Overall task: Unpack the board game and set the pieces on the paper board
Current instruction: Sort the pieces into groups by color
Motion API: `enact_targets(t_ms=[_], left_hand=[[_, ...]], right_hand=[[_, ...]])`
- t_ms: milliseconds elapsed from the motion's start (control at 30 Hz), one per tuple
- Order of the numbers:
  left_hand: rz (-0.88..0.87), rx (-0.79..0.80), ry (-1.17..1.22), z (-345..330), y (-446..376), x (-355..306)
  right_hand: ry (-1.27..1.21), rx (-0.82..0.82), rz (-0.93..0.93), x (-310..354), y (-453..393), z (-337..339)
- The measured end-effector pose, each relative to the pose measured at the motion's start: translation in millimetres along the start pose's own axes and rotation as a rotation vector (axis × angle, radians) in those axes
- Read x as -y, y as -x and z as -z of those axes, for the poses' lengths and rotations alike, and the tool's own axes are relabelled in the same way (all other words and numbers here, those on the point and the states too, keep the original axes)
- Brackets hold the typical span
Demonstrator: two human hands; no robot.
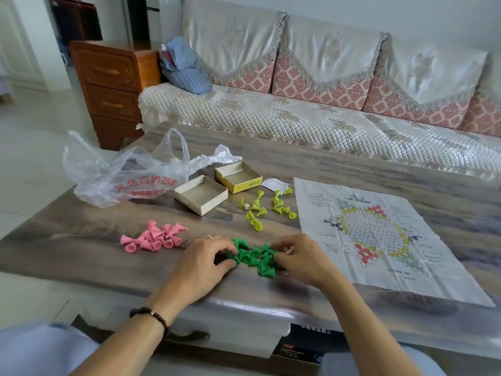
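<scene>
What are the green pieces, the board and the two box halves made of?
Green pieces: likely moulded plastic, smooth with a slight sheen. Board: thin printed paper, with visible fold creases. Box halves: apparently cardboard, with dull grey insides and thin folded walls.

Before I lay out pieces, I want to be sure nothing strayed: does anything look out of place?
One small thing: a pale die lies among the yellow-green pieces, easily overlooked. The paper board is creased and bare. Both hands are gathering the dark green pieces.
</scene>
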State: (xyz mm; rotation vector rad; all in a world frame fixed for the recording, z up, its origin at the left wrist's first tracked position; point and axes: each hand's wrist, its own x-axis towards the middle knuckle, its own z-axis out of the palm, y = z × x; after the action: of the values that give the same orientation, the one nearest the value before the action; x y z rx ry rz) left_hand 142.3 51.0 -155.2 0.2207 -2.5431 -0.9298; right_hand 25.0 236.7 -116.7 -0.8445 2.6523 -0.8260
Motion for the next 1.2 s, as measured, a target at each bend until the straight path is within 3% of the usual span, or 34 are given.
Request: enact_targets(t_ms=[367,600,700,800,900,1200], left_hand=[[0.029,0.074,0.01,20,-3,-2],[0.045,0.016,-0.04,26,-65,-3],[0.029,0.044,-0.127,15,-100,2],[-0.003,0.121,-0.225,1,-127,9],[-0.047,0.183,-0.302,-10,-146,16],[-0.002,0.162,-0.301,-21,-177,23]], right_hand=[[0.006,-0.047,-0.034,0,-4,3],[0.03,-0.108,-0.049,2,-35,4],[0.129,-0.095,0.1,11,-55,4],[0.322,0.02,0.285,21,-75,3],[0.456,0.095,0.35,26,-92,1],[0.359,-0.021,0.232,2,-114,8]])
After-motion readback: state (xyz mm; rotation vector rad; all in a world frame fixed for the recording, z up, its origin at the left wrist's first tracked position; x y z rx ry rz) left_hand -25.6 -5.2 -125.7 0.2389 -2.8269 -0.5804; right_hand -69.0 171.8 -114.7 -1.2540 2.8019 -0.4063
